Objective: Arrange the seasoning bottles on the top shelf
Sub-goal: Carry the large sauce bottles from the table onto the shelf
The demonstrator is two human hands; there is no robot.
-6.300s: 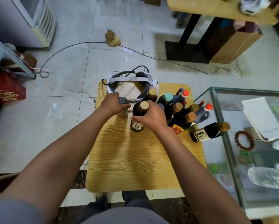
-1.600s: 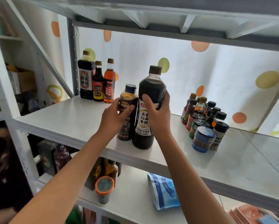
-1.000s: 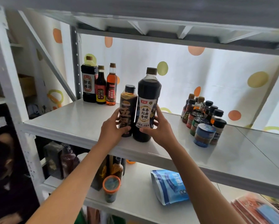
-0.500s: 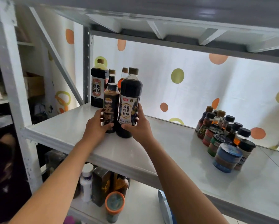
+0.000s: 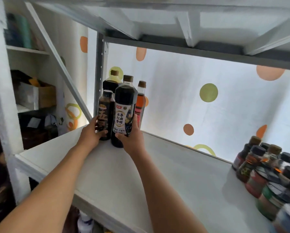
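1. My left hand [image 5: 92, 134] wraps the smaller dark bottle [image 5: 105, 115]; my right hand [image 5: 132, 137] wraps the taller vinegar bottle [image 5: 125, 111], both low on the body.
2. Both have slid left along the top shelf [image 5: 124, 174] since a second ago and now sit at its left rear corner, so I judge placement nearly done.
3. Both look almost full of dark liquid.
4. Behind them stand a large soy bottle [image 5: 111, 83] and a reddish-oil bottle [image 5: 140, 101].

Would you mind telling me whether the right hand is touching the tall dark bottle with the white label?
Touching. The head view shows the right hand wrapped round the lower part of the tall dark bottle, thumb across its label.
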